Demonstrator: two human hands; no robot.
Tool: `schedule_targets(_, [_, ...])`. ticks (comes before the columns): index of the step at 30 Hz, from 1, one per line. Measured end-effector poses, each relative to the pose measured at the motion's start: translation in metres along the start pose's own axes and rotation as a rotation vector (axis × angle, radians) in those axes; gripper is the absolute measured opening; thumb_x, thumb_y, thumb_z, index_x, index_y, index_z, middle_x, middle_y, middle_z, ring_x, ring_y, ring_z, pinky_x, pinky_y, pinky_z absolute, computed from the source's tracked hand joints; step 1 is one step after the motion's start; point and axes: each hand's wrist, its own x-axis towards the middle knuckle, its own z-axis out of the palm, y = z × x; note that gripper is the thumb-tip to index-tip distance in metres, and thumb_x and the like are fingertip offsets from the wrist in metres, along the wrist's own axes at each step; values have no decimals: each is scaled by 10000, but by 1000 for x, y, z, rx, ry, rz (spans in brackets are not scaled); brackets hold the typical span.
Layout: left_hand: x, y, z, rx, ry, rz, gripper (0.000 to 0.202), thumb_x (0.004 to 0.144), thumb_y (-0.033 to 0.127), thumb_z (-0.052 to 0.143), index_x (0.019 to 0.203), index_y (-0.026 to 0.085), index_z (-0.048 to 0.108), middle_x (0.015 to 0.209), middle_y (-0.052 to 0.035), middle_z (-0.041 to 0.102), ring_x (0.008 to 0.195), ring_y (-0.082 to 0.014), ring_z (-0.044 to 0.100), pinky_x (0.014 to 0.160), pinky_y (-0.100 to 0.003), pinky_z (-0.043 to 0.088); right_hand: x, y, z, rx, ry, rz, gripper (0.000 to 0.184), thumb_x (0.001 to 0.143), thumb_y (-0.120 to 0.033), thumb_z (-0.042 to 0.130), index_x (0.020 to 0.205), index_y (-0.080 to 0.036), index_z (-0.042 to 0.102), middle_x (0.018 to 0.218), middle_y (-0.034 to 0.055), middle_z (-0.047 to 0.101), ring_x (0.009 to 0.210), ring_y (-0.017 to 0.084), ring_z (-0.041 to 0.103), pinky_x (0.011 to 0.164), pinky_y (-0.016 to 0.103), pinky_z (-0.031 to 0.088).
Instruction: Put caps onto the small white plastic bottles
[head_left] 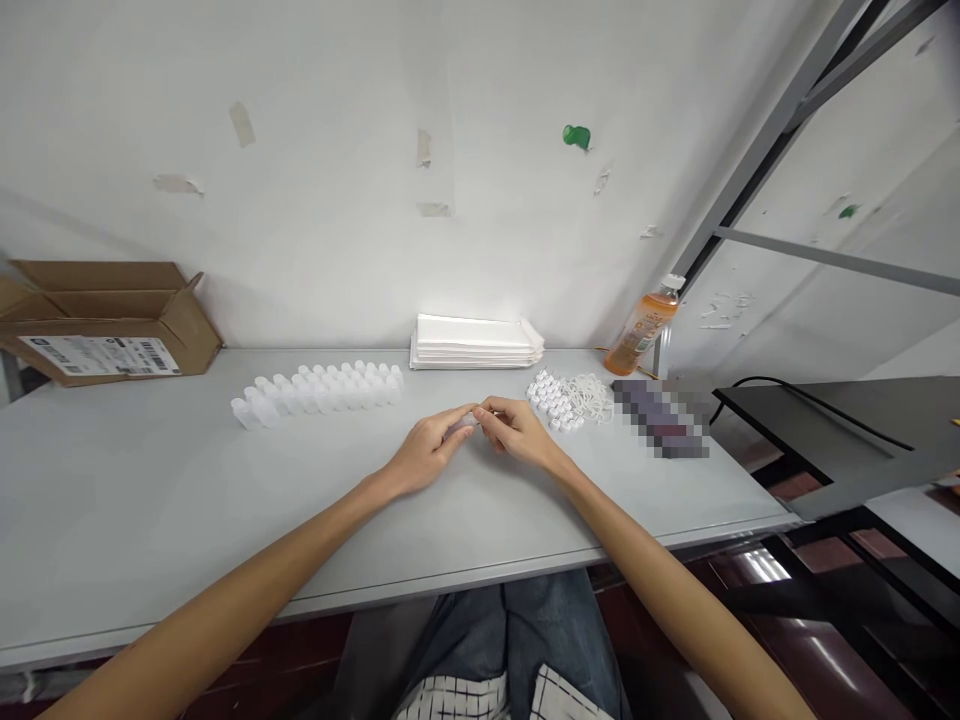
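Observation:
A small translucent white plastic bottle point(463, 421) lies within the fingers of my left hand point(426, 452), which is closed around it just above the table. My right hand point(517, 428) meets it at the bottle's end, thumb and fingers pinched together; what they hold is too small and hidden to make out. To the left, similar translucent bottles point(319, 390) stand in close rows. Right of my hands lie several small white caps point(553, 400), and against them a heap of white looped cords point(591, 398).
A stack of flat white cartons point(476, 342) rests against the wall. At the far left sits an open cardboard box point(112, 325). An orange drink bottle point(643, 330) and a pixelated dark object point(664, 418) are at the right, near a metal frame point(750, 170). The grey table's point(495, 530) front edge runs before my lap.

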Motion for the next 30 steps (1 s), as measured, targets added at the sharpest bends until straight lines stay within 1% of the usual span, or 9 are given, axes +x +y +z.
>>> schedule_targets(4, [-1, -3, 2, 77, 5, 11, 398, 960, 378, 401, 1248, 195, 604, 1124, -84, 692, 981, -235, 635, 860, -341, 473, 0, 2, 0, -47, -24, 20, 451, 906, -558, 466, 641, -193, 483, 471, -51, 433, 460, 97, 408, 506, 248, 325])
schedule_targets(8, [-2, -5, 0, 120, 44, -5, 361, 931, 390, 462, 1158, 188, 657, 977, -84, 703, 806, -206, 618, 721, -311, 470, 1, 7, 2, 26, -36, 59, 487, 901, -578, 461, 599, -200, 400, 468, -53, 421, 441, 86, 381, 480, 243, 310])
schedule_targets(12, [0, -2, -3, -183, 16, -164, 439, 905, 459, 498, 1220, 169, 596, 765, -33, 644, 557, -124, 535, 521, -249, 419, 4, 6, 2, 184, -28, 90, 522, 892, -630, 420, 614, -190, 459, 534, -30, 474, 441, 92, 444, 447, 243, 338])
schedule_targets(15, [3, 2, -5, -458, 15, -240, 465, 882, 479, 530, 1220, 159, 529, 794, -26, 627, 468, -81, 508, 419, -208, 349, 5, 4, 0, 248, 12, 111, 540, 894, -640, 386, 667, -174, 538, 607, -2, 530, 460, 100, 488, 425, 240, 353])
schedule_targets(18, [5, 7, -8, -588, 45, -275, 446, 848, 475, 579, 1155, 159, 510, 913, -71, 661, 466, -82, 550, 388, -199, 335, 6, 4, 0, 203, 45, 99, 444, 862, -582, 493, 737, -165, 584, 731, 26, 594, 529, 103, 517, 414, 221, 367])
schedule_targets(21, [6, 11, -11, -637, 83, -298, 403, 833, 468, 594, 1085, 158, 538, 999, -101, 672, 488, -92, 574, 395, -209, 347, 5, 4, 2, 190, 6, 92, 346, 853, -503, 533, 836, -167, 615, 837, 42, 617, 608, 113, 557, 415, 199, 381])
schedule_targets(25, [6, 15, -13, -600, 199, -344, 371, 770, 449, 654, 970, 142, 597, 916, -84, 684, 473, -86, 539, 401, -221, 321, 5, 1, 2, 285, -92, 113, 315, 868, -454, 509, 931, -165, 616, 951, 74, 636, 623, 119, 619, 403, 189, 383])
schedule_targets(27, [7, 14, -13, -584, 249, -353, 372, 732, 428, 686, 953, 142, 603, 898, -77, 684, 470, -79, 518, 411, -224, 318, 5, 0, 1, 345, -99, 125, 299, 863, -426, 514, 980, -166, 605, 950, 80, 649, 590, 121, 629, 397, 193, 390])
schedule_targets(30, [7, 12, -12, -572, 278, -354, 366, 703, 392, 706, 947, 146, 588, 923, -77, 680, 488, -74, 513, 432, -225, 339, 5, 0, -3, 433, -15, 109, 283, 816, -341, 550, 1049, -183, 586, 862, 47, 662, 529, 125, 618, 393, 208, 412])
